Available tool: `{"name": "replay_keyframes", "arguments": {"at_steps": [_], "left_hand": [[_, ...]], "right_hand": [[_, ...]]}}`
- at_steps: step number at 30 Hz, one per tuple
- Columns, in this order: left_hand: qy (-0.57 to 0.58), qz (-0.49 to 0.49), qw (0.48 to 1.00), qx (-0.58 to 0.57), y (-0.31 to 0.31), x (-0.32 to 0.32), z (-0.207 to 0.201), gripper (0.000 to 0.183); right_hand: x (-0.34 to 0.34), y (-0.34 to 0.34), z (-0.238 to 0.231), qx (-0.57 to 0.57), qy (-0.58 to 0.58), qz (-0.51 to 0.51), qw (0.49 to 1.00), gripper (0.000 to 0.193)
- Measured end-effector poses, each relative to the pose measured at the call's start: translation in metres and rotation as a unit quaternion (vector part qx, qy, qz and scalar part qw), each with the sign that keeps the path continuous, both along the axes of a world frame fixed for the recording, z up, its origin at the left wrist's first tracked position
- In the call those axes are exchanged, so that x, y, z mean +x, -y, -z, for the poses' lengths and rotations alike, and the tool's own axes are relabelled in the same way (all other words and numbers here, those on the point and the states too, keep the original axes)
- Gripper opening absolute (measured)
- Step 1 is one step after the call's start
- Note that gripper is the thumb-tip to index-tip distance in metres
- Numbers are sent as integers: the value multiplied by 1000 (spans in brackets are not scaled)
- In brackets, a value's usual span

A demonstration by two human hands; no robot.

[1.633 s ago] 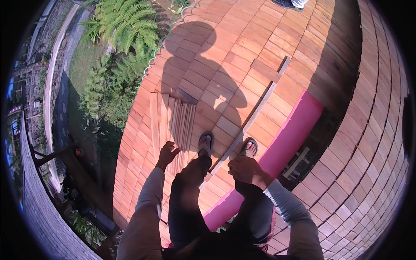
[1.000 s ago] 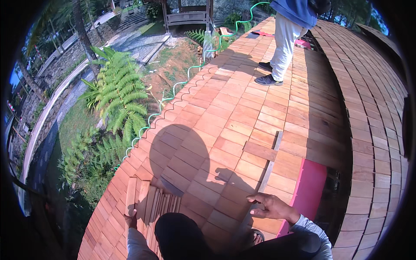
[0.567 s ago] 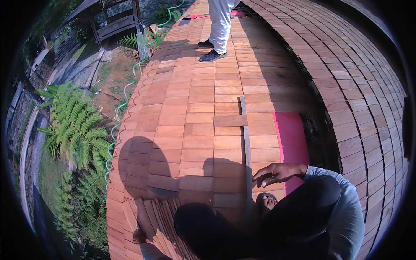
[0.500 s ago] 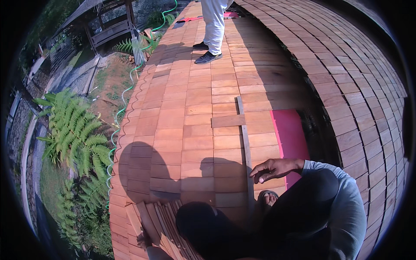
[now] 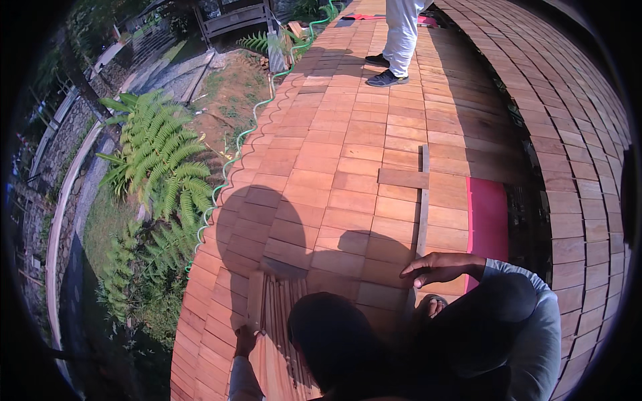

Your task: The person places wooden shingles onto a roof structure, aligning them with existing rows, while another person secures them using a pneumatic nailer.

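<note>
My left hand [image 5: 246, 338] is at the lower left, closed on the near end of a wooden shingle [image 5: 255, 302] at the left side of a stack of loose shingles [image 5: 284, 314] lying on the roof. My right hand [image 5: 438, 267] rests with fingers spread on the near end of a long thin wooden batten [image 5: 423, 214] that runs up the roof. A short board [image 5: 402, 178] crosses the batten higher up. My dark-clad knees fill the bottom of the view and hide the stack's near part.
A pink mat [image 5: 487, 217] lies right of the batten. Another person [image 5: 401, 40] in light trousers stands farther along the shingled roof [image 5: 334, 154]. The scalloped roof edge [image 5: 227, 194] drops at left to ferns [image 5: 160, 167], a green hose and ground far below.
The view has swung from my feet up along the roof. My right hand has left my knee and now lies on the batten. My left hand stays at the shingle stack.
</note>
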State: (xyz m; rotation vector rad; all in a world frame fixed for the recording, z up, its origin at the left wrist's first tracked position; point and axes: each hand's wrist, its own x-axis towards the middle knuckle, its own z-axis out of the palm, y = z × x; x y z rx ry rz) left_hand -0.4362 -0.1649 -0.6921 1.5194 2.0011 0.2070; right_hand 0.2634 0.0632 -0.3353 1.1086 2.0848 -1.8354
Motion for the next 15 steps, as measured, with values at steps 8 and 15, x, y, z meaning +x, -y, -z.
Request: {"name": "replay_keyframes", "arguments": {"at_steps": [8,15], "left_hand": [[-111,-191,975,-12,-31,109,-74,116],[-109,-116,966,-202,-62,78,-72,139]], "right_hand": [[5,18,8,-25,6,27,999,54],[11,10,-6,34,59,-6,998,59]]}}
